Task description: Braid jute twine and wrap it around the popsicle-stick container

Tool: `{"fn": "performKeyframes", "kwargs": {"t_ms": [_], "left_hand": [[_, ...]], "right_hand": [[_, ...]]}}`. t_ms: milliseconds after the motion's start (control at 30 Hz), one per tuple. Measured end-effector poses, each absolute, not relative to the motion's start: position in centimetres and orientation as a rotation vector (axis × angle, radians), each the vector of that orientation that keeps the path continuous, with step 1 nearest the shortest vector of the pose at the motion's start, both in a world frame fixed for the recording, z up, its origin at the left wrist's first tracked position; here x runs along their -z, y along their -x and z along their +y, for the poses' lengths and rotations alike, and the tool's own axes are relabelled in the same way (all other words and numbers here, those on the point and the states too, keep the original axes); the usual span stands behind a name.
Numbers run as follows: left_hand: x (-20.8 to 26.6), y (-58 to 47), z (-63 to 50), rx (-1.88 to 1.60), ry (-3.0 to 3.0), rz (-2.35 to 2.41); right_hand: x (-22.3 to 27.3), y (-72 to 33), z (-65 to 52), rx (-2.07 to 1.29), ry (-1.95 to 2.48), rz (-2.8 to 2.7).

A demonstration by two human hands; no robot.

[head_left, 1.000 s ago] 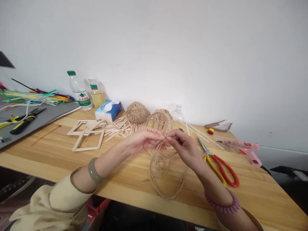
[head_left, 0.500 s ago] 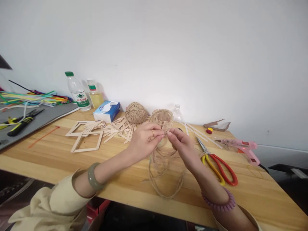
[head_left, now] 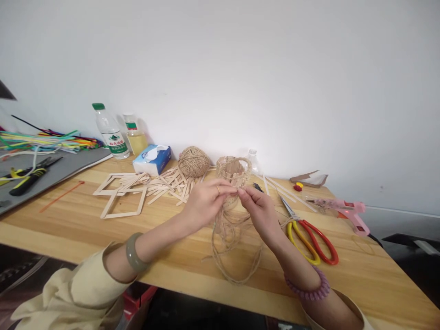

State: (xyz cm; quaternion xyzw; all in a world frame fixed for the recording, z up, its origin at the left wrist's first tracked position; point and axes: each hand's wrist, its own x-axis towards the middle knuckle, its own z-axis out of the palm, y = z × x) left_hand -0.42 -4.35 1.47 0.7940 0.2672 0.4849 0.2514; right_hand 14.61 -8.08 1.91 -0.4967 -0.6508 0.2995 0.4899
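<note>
Both my hands meet over the middle of the table, fingertips pinched on jute twine (head_left: pixel 223 247). My left hand (head_left: pixel 205 201) comes in from the left, thumb and forefinger closed on the strand. Facing it, my right hand (head_left: pixel 258 211) pinches the same twine with thumb and forefinger. Loose loops of the twine hang below my fingers onto the tabletop. Just behind my fingertips is a small round basket (head_left: pixel 231 168) of wooden sticks, with a twine-wrapped loop at its rim. My hands partly hide its lower part. A ball of twine (head_left: pixel 194 161) sits to its left.
Scissors (head_left: pixel 302 233) with red and yellow handles lie right of my right hand, a pink glue gun (head_left: pixel 347 211) beyond. Left are craft sticks (head_left: pixel 168 183), stick frames (head_left: pixel 123 213), a tissue pack (head_left: pixel 151 159), a water bottle (head_left: pixel 112 133) and pliers (head_left: pixel 32 176).
The twine-wrapped loop at the basket has shifted slightly right. My right hand has turned and dropped a little; both hands still pinch the twine.
</note>
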Motion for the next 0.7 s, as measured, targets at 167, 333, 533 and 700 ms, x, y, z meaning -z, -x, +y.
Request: {"fn": "performKeyframes", "kwargs": {"t_ms": [167, 333, 533, 700], "left_hand": [[-3.2, 1.9, -3.0, -0.960, -1.150, 0.546], [-5.2, 3.9, -1.8, -1.041, -0.842, 0.454], [-7.1, 8.8, -0.3, -1.435, -0.855, 0.418], [-7.1, 11.5, 1.5, -1.670, -1.187, 0.732]], "right_hand": [[-1.5, -16.0, -7.2, -0.739, 1.225, -1.401], [-2.4, -18.4, -6.0, -0.830, 1.036, -1.041], [-4.8, -24.2, -6.3, -0.620, 0.861, -0.766], [-5.5, -26.9, -6.6, -0.519, 0.886, -0.724]]}}
